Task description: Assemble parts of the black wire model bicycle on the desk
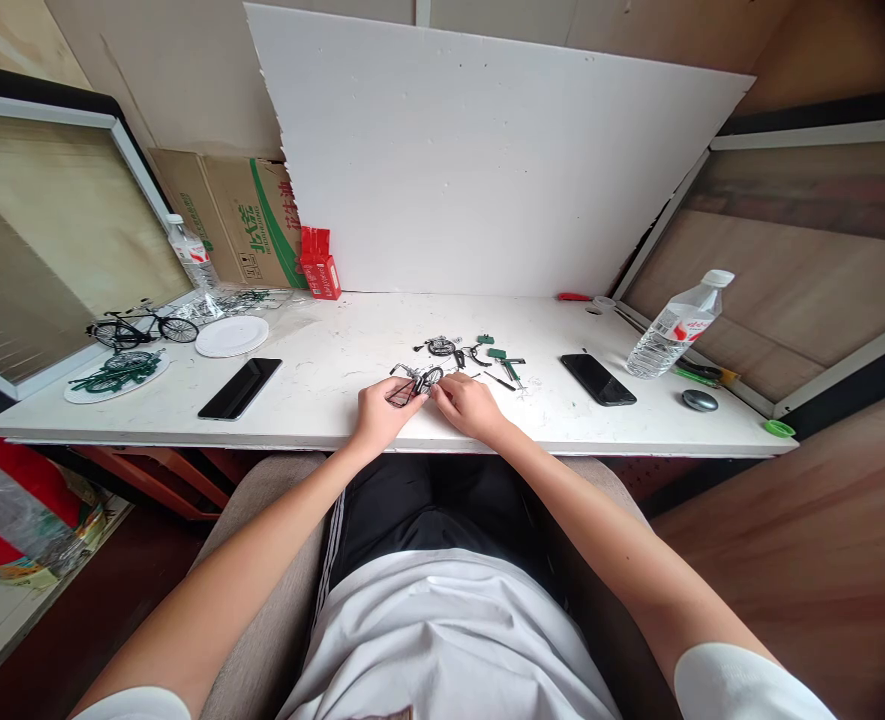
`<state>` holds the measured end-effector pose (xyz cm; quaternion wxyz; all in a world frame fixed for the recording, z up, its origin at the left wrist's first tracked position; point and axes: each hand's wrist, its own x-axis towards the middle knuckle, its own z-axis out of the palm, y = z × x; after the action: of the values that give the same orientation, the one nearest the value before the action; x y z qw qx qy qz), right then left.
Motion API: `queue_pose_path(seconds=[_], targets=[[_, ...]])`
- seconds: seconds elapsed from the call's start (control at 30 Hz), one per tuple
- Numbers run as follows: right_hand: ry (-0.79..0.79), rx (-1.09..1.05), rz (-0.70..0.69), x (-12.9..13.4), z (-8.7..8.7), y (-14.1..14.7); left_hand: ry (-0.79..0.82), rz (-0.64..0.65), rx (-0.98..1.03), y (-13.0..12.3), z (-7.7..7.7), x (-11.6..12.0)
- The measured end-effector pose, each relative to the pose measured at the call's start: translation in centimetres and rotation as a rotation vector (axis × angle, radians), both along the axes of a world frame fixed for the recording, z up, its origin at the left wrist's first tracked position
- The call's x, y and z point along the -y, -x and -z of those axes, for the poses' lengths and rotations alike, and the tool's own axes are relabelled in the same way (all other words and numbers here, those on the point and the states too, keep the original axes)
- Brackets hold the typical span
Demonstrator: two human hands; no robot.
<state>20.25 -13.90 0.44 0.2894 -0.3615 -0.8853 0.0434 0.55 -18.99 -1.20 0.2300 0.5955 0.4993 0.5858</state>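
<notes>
Near the table's front edge, my left hand [383, 411] is closed around a small black model bicycle [403, 392], with its wheel and thin frame showing above the fingers. My right hand [466, 403] is at the bicycle's right side, its fingertips pinched together by the wheel; whatever lies between them is too small to make out. Just beyond the hands lie loose model parts: a black wheel [442, 346], green pieces [497, 353] and several thin black bits. A finished-looking black model bicycle [142, 325] stands at the far left.
On the white table [322, 345] lie a phone [240, 388] at left and another phone [598, 379] at right. A water bottle [680, 325] leans at right; a second bottle [191, 255] stands back left, near a white plate [232, 336]. A white board [487, 170] rises behind.
</notes>
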Motion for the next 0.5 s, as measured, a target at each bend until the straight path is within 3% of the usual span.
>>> queue_pose_path(seconds=[0.5], targets=[[0.004,0.022,0.042,0.26,-0.26,0.16,0.011,0.017,0.023,-0.03,0.06,-0.13]])
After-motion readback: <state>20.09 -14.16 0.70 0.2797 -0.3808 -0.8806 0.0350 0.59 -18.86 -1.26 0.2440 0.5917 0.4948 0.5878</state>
